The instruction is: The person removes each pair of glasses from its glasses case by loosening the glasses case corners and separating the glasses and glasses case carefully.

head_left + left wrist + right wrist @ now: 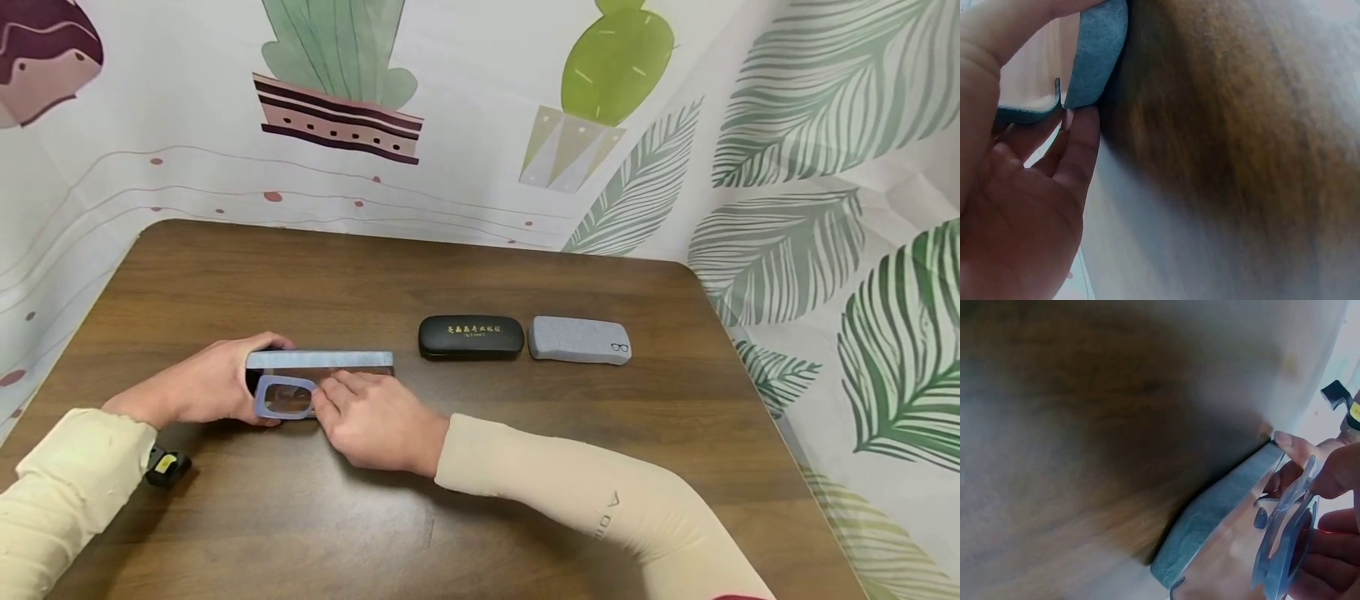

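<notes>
Fingers [343, 393] hold glasses [287, 398] at the open case [318, 359].

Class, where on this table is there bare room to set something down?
Bare table: right of the grey case; behind it and the black case, up to the far edge; in front, between the left sleeve and right sleeve. Crowded: the left middle, where left hand, right hand, blue case and glasses cluster.
</notes>
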`<state>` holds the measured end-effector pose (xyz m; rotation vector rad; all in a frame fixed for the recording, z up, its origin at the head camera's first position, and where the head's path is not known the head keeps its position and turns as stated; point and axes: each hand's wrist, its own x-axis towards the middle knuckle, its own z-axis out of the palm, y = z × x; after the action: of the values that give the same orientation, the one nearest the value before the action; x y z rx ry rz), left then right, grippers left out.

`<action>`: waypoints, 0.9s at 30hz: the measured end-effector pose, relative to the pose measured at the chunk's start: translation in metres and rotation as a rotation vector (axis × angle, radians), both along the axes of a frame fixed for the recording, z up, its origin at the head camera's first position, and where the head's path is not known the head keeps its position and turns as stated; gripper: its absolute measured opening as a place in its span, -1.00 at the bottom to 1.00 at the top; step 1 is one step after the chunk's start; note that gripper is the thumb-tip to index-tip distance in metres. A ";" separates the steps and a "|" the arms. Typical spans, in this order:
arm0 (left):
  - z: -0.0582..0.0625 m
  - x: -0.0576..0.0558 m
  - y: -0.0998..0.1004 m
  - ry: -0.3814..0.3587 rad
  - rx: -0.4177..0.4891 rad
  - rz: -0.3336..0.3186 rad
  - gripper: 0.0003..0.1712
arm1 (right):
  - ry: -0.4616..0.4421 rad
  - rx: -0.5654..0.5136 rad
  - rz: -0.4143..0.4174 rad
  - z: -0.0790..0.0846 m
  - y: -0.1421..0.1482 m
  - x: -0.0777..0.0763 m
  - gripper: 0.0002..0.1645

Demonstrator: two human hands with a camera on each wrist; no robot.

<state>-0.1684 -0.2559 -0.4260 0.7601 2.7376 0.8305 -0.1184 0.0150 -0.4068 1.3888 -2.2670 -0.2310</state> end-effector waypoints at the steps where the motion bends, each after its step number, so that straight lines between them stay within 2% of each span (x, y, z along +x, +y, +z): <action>1: 0.000 0.000 0.000 -0.003 -0.001 -0.003 0.02 | 0.001 0.009 0.003 0.000 0.000 0.001 -0.56; 15: 0.002 0.000 -0.001 -0.052 -0.013 0.007 0.03 | -0.002 0.078 0.071 -0.002 0.000 0.018 -0.54; 27: 0.002 0.002 0.003 -0.101 -0.044 0.062 0.07 | -0.012 0.105 0.156 -0.014 -0.001 0.035 -0.51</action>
<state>-0.1669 -0.2525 -0.4235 0.6112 2.6921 0.7956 -0.0834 0.0135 -0.4208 1.6164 -2.1704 -0.2936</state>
